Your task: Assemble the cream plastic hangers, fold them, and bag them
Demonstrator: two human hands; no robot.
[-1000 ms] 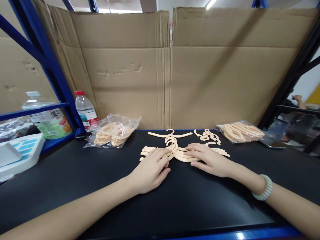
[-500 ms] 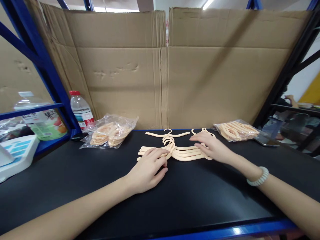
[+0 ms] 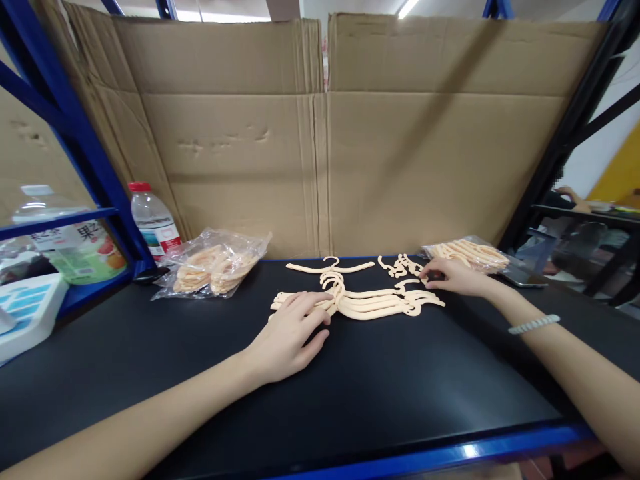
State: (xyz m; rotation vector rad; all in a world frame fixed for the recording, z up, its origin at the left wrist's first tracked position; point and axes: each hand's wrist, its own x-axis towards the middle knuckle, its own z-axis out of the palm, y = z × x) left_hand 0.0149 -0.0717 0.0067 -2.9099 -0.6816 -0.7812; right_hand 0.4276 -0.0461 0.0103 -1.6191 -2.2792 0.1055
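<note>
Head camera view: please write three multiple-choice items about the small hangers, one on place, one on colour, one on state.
1. Where does the left hand rest?
A. on the stack of small cream plastic hangers
B. on the red-capped clear bottle
C. on the cardboard wall

2. What colour is the table top?
A. white
B. black
C. green

3. How do the stacked hangers lie?
A. hung up
B. bagged
C. flat and loose

Answers:
1 A, its fingers lie on the stack's left end.
2 B, the surface is black.
3 C, they lie unbagged on the table.
</note>
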